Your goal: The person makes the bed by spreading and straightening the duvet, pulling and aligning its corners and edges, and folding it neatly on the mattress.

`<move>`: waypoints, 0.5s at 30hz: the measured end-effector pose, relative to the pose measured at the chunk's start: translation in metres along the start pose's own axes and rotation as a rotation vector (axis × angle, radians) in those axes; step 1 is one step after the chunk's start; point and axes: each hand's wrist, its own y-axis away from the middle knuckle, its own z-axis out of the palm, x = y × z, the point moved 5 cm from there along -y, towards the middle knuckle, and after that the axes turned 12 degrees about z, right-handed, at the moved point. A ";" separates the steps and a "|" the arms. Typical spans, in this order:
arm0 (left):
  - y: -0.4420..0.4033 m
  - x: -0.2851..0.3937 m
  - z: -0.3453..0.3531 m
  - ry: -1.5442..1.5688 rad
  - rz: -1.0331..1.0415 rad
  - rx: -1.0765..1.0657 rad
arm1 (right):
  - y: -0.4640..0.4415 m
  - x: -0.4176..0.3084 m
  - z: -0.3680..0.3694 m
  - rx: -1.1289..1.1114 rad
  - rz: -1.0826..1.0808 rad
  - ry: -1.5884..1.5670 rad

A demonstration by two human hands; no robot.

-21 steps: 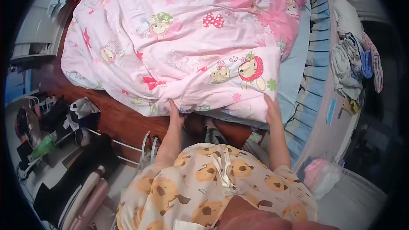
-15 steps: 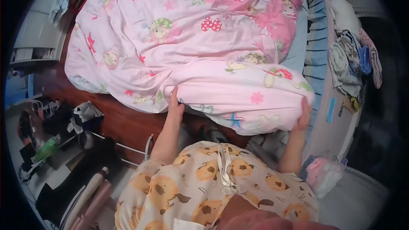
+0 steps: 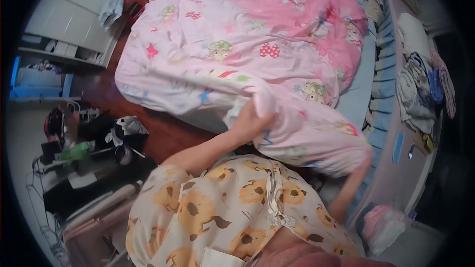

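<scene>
A pink quilt (image 3: 237, 44) with cartoon figures, bows and stars is spread over the bed. My left hand (image 3: 251, 122) is closed on a bunched fold of its near edge, just in front of my body. Farther right, my right hand (image 3: 363, 160) grips the quilt's near right corner; it is blurred and its fingers are partly covered by the cloth. Between the two hands the quilt hangs in a loose, raised strip. To the left of my left hand, the edge is lifted and its pale underside shows.
A blue pleated bed edge (image 3: 380, 84) runs along the right, beside a ledge with folded clothes (image 3: 415, 89). At the left stand a white cabinet (image 3: 69, 20) and a cluttered rack (image 3: 74, 153). A plastic bag (image 3: 383, 227) lies at lower right.
My left hand has moved right and inward, pulling its fold of quilt along. My right hand has shifted slightly right and down. The view has turned, and the quilt's left part is lifted.
</scene>
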 end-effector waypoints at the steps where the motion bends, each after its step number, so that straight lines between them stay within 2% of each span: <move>1: 0.006 0.012 0.011 0.084 -0.031 -0.043 | 0.030 -0.043 0.022 -0.050 -0.035 -0.068; 2: 0.011 0.019 0.018 0.167 -0.057 -0.089 | 0.062 -0.087 0.047 -0.100 -0.072 -0.141; 3: 0.017 0.019 0.015 0.157 -0.048 -0.074 | 0.078 -0.112 0.060 -0.058 -0.068 -0.202; 4: 0.027 0.003 0.012 0.212 -0.229 -0.089 | 0.084 -0.125 0.068 -0.016 -0.064 -0.261; 5: 0.037 -0.012 0.010 0.274 -0.409 -0.101 | 0.070 -0.122 0.065 -0.038 -0.060 -0.256; 6: 0.044 -0.021 0.005 0.278 -0.404 -0.081 | 0.047 -0.116 0.056 -0.067 -0.087 -0.179; 8: 0.064 -0.044 -0.006 0.352 -0.615 0.086 | 0.025 -0.101 0.056 -0.106 -0.115 -0.100; 9: 0.063 -0.037 -0.013 0.378 -0.454 0.203 | 0.020 -0.090 0.064 -0.111 -0.072 -0.098; 10: 0.065 -0.034 -0.018 0.381 -0.443 0.216 | 0.029 -0.083 0.081 -0.113 -0.027 -0.096; 12: 0.058 -0.022 -0.048 0.037 -0.164 0.309 | 0.053 -0.091 0.108 -0.082 -0.058 -0.083; 14: 0.048 -0.031 -0.081 -0.337 -0.039 0.202 | 0.074 -0.103 0.130 -0.198 -0.146 0.045; 15: 0.042 -0.004 -0.084 -0.370 0.001 0.145 | 0.084 -0.107 0.140 -0.223 -0.135 0.026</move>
